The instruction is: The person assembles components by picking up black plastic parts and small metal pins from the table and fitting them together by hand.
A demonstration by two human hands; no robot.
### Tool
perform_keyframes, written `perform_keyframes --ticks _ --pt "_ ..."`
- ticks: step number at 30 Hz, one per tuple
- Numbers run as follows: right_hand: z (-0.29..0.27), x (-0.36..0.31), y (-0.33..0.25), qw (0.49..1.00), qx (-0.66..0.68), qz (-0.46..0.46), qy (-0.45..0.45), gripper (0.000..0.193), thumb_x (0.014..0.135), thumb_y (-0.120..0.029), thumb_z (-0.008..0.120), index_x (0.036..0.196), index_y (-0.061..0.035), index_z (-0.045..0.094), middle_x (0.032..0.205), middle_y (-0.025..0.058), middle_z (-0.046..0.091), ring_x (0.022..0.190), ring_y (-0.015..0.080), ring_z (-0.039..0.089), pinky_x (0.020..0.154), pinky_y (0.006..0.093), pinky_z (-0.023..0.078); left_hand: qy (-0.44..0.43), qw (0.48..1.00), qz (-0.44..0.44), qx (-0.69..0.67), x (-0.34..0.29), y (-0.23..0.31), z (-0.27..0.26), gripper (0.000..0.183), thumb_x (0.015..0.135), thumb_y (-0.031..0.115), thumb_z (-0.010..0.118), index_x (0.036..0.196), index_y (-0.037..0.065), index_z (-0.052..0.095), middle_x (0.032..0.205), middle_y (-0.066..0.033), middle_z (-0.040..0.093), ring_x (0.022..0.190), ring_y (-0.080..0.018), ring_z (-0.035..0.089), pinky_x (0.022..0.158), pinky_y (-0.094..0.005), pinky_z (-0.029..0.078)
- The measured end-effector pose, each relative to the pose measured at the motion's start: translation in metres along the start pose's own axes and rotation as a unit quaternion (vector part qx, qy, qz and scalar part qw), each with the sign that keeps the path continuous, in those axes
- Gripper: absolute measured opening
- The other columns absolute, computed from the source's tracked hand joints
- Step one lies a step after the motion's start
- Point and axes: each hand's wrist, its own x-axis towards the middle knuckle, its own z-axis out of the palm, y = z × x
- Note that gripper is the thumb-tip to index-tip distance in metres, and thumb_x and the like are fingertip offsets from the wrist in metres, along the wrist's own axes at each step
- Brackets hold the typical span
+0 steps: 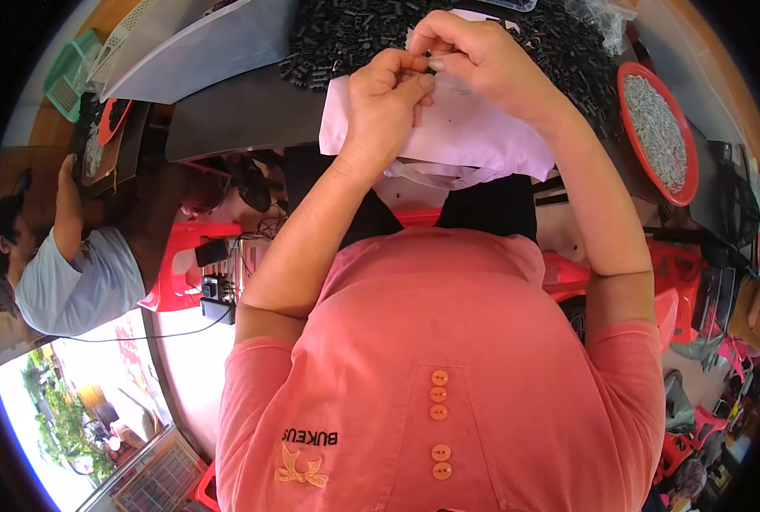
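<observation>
At the far left, a green basket [66,75] leans by the wall, and nearer, a co-worker in a pale shirt [94,282] sits with one arm toward an orange dish [109,130]. Next comes a big translucent bin [205,64] on the dark table [231,119], with a red stool [175,271] on the near side below. The person at the table wears a coral shirt [423,299]; on its left as I look, dark capital lettering [310,438] is sewn above a golden bow [301,468]. A heap of small black parts [354,32] covers the far table. The left hand [382,101] has thumb and forefinger pinched narrow on a small dark piece [431,73], mostly hidden, over a pale lilac cloth [482,136] on the near edge. The right hand [495,64] meets it there, fingers curled, thumb tip beside the piece; I cannot tell what it grips. At right sits a red tray [691,149] of silvery bits [655,128].
</observation>
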Motion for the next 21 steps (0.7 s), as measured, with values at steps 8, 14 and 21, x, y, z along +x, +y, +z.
perform_keyframes --ticks 8,14,21 --pt "0.014 -0.009 0.019 0.988 0.082 0.075 0.105 0.015 0.090 -0.009 0.060 0.102 -0.0008 0.063 0.085 -0.0005 0.062 0.079 0.0076 0.056 0.074 0.0223 0.046 0.020 0.998 -0.002 -0.061 0.002 -0.002 0.001 0.014 0.088 0.000 0.062 0.101 -0.005 0.061 0.076 -0.0093 0.064 0.054 -0.0113 0.054 0.048 -0.0226 0.042" --pt "0.019 -0.014 0.025 0.981 0.061 0.052 0.176 0.018 0.089 -0.018 0.061 0.093 -0.0015 0.066 0.066 -0.0001 0.058 0.061 0.0068 0.051 0.056 0.0252 0.040 0.017 0.998 -0.006 -0.064 0.003 -0.003 -0.002 0.014 0.089 0.000 0.062 0.101 -0.006 0.061 0.077 -0.0096 0.064 0.054 -0.0114 0.055 0.048 -0.0224 0.042" --pt "0.020 -0.014 0.021 0.986 0.014 0.016 0.167 0.013 0.086 -0.013 0.061 0.090 -0.0010 0.064 0.068 0.0059 0.059 0.060 0.0136 0.054 0.057 0.0301 0.042 0.017 0.998 0.006 -0.052 0.003 -0.003 0.000 0.015 0.088 0.001 0.063 0.101 -0.006 0.063 0.073 -0.0085 0.064 0.052 -0.0111 0.054 0.047 -0.0221 0.042"
